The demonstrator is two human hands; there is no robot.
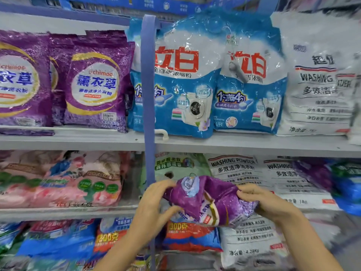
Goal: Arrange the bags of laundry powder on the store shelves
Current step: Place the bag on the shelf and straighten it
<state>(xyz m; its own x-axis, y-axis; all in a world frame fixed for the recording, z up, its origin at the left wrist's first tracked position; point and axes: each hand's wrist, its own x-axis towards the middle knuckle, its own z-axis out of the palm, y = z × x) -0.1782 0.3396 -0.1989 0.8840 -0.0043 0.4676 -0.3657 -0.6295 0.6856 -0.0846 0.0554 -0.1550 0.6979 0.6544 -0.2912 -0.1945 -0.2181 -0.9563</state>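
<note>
I hold a small purple bag of laundry powder (210,198) in front of the middle shelf, tilted and crumpled. My left hand (156,202) grips its left edge between thumb and fingers. My right hand (261,200) grips its right edge. Two matching purple bags (93,81) stand upright on the upper shelf (78,139) at the left.
Two blue bags (183,79) and a white washing-powder bag (316,75) fill the upper shelf's right side. A blue upright post (149,106) divides the shelving. Pink bags (58,178), a green bag (175,165) and white bags (244,169) sit on the middle shelf; more bags below.
</note>
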